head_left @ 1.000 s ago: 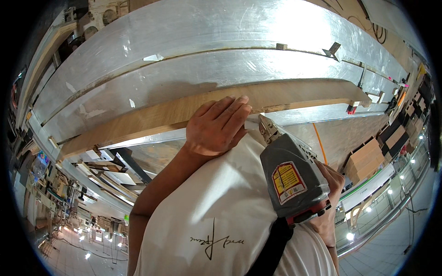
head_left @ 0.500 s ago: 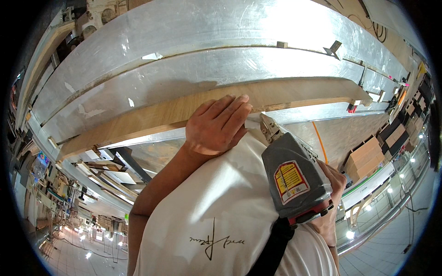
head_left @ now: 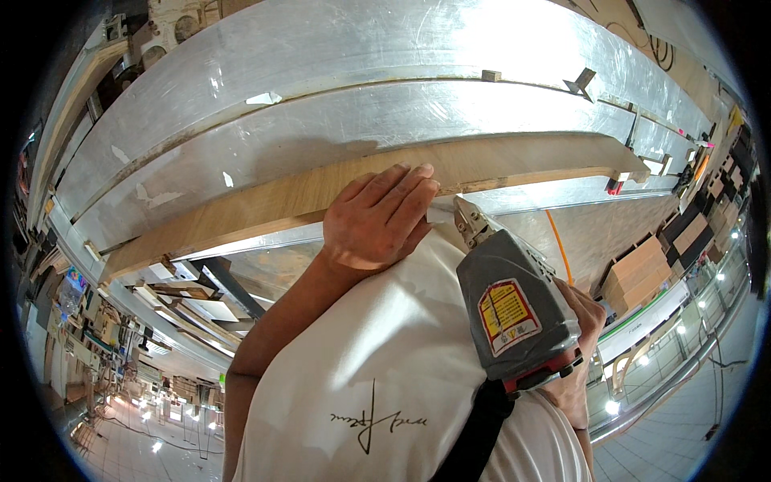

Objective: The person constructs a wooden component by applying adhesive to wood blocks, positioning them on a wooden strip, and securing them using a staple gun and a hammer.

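Note:
A long curved wooden board (head_left: 265, 197) lies along the near side of a silvery metal-topped bench. My left hand (head_left: 377, 217) rests on its near edge around the middle, fingers stretched out together across the top; the thumb is mostly hidden. Just right of that hand is a grey and red nail gun (head_left: 514, 309) with a yellow warning label, its metal nose (head_left: 472, 221) pointing at the board's near edge. Whether the nose touches the wood, I cannot tell. My right hand (head_left: 582, 321) is wrapped round the nail gun, largely hidden behind its body.
On the metal bench top (head_left: 337, 60) are a small wooden block (head_left: 491, 76) and an angled bracket (head_left: 582, 83). An orange hose (head_left: 558, 245) hangs beyond the nail gun. Cardboard boxes (head_left: 642, 269) stand at the right, and timber strips (head_left: 189, 317) lie below the bench's left end.

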The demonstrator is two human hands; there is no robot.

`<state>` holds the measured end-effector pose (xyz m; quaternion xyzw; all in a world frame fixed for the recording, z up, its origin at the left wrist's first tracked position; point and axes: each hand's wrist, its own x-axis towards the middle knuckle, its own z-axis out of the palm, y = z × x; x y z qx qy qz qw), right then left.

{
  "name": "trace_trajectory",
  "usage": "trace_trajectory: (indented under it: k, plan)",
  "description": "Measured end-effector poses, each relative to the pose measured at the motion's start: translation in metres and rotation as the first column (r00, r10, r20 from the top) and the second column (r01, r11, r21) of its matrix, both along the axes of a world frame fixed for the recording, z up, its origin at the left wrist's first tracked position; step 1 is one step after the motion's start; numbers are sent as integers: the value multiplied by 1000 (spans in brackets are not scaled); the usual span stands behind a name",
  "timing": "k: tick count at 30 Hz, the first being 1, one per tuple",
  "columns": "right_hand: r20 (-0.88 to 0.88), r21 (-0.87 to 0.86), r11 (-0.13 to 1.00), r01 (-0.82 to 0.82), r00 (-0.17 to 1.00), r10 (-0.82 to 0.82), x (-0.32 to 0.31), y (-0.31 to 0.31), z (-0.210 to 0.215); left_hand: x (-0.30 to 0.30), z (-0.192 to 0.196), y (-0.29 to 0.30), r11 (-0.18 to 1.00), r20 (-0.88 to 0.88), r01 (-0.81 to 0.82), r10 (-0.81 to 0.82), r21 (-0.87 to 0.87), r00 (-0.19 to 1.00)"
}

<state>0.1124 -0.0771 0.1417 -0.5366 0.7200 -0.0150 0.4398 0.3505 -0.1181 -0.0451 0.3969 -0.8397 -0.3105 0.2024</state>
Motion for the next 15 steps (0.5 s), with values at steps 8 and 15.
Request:
trace_trajectory:
  k: [8, 15]
  plan:
    - [-46, 86, 996, 25, 999, -21, 6, -6, 5, -1, 3, -4, 999, 10, -4, 4, -38, 1000]
    - [-118, 19, 998, -60, 991, 62, 12, -8, 8, -1, 5, -4, 1000, -16, -6, 6, -25, 1000]
